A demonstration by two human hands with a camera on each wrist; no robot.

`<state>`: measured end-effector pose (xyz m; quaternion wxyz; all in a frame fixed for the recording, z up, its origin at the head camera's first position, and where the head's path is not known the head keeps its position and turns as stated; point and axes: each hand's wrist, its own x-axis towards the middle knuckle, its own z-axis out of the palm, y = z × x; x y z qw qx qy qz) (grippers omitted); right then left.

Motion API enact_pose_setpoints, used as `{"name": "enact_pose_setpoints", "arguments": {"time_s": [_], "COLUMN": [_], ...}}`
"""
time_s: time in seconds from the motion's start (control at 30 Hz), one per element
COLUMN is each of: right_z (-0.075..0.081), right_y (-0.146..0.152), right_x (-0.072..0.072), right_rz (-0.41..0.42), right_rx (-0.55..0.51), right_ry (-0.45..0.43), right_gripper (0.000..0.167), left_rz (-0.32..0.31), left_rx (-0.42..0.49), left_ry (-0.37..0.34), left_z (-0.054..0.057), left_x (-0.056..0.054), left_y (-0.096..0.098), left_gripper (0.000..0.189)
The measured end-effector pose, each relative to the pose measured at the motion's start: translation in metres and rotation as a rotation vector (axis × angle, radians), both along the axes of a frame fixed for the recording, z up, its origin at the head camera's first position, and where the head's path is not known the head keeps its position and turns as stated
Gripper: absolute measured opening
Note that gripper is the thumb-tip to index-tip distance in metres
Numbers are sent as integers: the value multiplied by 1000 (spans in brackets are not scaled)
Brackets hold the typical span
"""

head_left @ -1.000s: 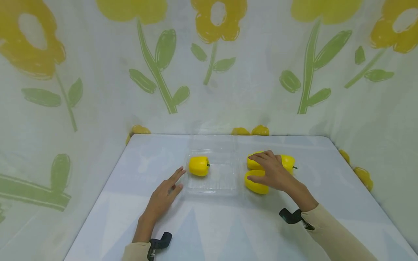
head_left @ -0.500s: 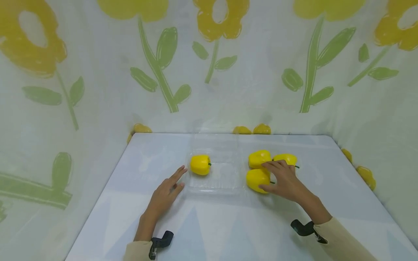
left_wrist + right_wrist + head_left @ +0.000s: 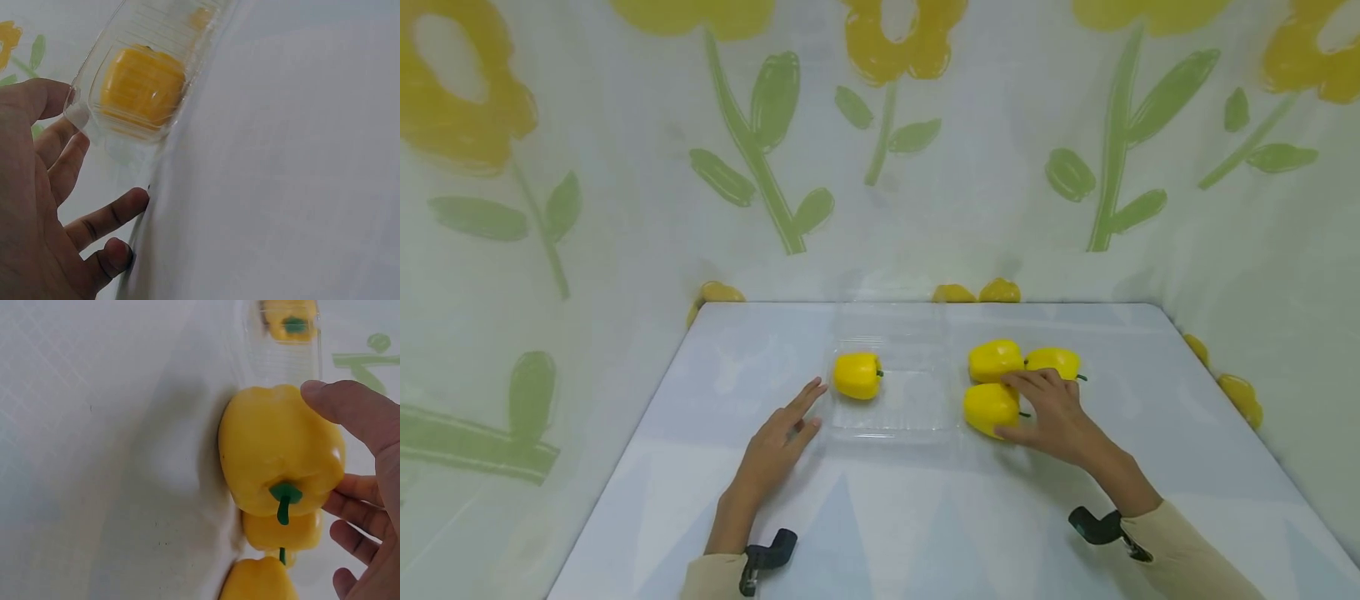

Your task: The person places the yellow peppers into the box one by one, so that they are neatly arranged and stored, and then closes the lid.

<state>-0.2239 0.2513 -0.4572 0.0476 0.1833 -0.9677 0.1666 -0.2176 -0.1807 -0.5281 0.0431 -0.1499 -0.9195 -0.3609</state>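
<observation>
Four is too many to count apart, so several yellow bell peppers with green stems are in view. One bell pepper [image 3: 857,376] lies in the left part of a clear plastic container [image 3: 917,404]. My right hand [image 3: 1060,421] has its thumb and fingers around the nearest loose bell pepper [image 3: 990,407], which rests on the table; in the right wrist view the thumb touches that pepper [image 3: 275,447]. My left hand [image 3: 775,450] lies beside the container's left edge, fingers extended. In the left wrist view, the thumb [image 3: 53,97] meets the clear rim.
Two more bell peppers, one [image 3: 996,360] just behind the held one and another [image 3: 1054,362] to its right, lie on the white table [image 3: 887,533]. The container's clear lid [image 3: 891,321] lies open toward the back. A flower-printed cloth [image 3: 970,167] hangs behind the table.
My right hand has drawn back to the right and come around the nearest bell pepper's stem end, then stayed there. The left hand has hardly moved. The head view has tilted slightly.
</observation>
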Motion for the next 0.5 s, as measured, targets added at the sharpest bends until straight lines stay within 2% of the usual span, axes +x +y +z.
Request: {"name": "enact_pose_setpoints", "arguments": {"time_s": [0.37, 0.5], "right_z": [-3, -7], "right_y": [-1, -2], "right_x": [-2, 0], "right_rz": [4, 12], "right_rx": [35, 27], "right_ry": [18, 56], "right_gripper": [78, 75], "left_rz": [7, 3], "left_rx": [-4, -1], "left_ry": [-9, -9], "left_z": [0, 1], "left_x": [0, 0], "left_y": [0, 1], "left_gripper": [53, 53]}}
